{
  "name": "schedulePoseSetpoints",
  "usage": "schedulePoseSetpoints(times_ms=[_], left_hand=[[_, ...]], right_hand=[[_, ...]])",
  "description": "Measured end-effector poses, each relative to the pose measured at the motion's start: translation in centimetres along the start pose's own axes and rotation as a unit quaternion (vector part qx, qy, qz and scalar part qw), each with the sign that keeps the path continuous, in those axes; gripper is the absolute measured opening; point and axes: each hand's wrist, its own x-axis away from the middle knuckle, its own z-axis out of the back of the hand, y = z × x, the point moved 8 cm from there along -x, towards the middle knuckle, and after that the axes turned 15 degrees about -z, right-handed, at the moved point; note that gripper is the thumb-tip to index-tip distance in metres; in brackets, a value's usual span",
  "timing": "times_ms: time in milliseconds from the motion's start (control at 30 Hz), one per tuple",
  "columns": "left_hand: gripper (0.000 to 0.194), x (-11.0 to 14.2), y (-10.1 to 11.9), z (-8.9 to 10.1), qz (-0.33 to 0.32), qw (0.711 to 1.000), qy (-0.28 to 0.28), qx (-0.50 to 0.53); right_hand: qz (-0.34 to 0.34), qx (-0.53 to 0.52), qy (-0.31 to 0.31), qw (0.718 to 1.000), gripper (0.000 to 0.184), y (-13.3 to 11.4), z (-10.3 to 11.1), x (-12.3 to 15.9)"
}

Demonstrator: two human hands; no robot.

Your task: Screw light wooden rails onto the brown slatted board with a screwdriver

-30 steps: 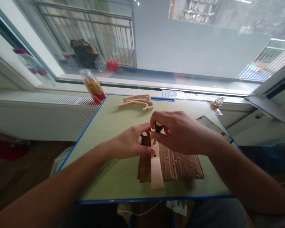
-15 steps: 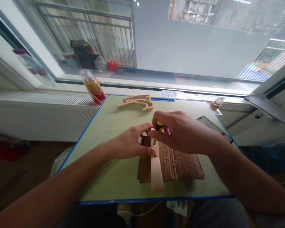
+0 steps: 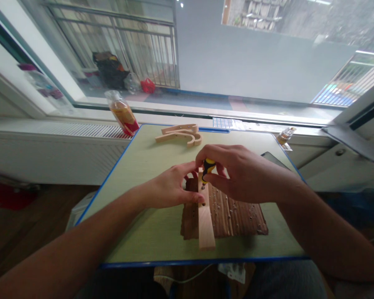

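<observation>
A pale wooden hook piece (image 3: 207,227) with drilled holes lies across a brown corrugated cardboard pad (image 3: 237,218) that is pitted with small holes. My left hand (image 3: 174,187) grips the wooden piece near its far end, thumb along its side. In my right hand (image 3: 230,168) is a yellow and black screwdriver (image 3: 208,167), pointing down. Its tip meets the wood at a screw (image 3: 202,187) in one of the holes; the exact contact is too small to tell. Further back on the table, curved wooden hooks (image 3: 177,136) lie together.
The green table (image 3: 137,232) has a blue edge. A dark phone (image 3: 274,160) lies beyond my right forearm. One drink bottle (image 3: 123,114) stands by the back left corner, a small bottle (image 3: 286,135) by the back right. A radiator (image 3: 65,153) and window are behind.
The fingers of my right hand have shifted around the screwdriver's handle, which shows more and has turned. My left hand and the wooden piece stay in place.
</observation>
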Motion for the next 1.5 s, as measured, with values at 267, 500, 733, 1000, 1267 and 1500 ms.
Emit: schedulePoseSetpoints(times_ms=[267, 500, 733, 1000, 1267, 1500], left_hand=[[0.064, -0.2, 0.7, 0.1, 0.024, 0.999, -0.019, -0.012], [0.067, 0.1, 0.1, 0.0, 0.043, 0.999, -0.018, -0.006], [0.048, -0.2, 0.8, 0.3, 0.030, 0.999, -0.018, -0.009], [0.066, 0.0, 0.1, 0.0, 0.031, 0.999, -0.009, 0.005], [0.059, 0.0, 0.1, 0.1, 0.018, 1.000, 0.000, -0.003], [0.061, 0.0, 0.4, 0.1, 0.028, 1.000, -0.004, -0.006]], right_hand=[[-0.075, 0.044, 0.028, 0.996, 0.015, 0.8, -0.6, -0.6], [-0.109, 0.077, 0.047, 0.990, 0.019, 1.4, -0.3, -0.7], [-0.124, 0.115, 0.041, 0.985, 0.027, 1.7, -0.6, -0.8], [-0.047, 0.022, -0.023, 0.998, 0.016, 0.9, -0.7, 0.0], [-0.033, 0.009, 0.016, 0.999, 0.022, 0.3, -0.2, -0.2], [-0.018, 0.017, 0.024, 0.999, 0.021, -0.2, -0.4, -0.3]])
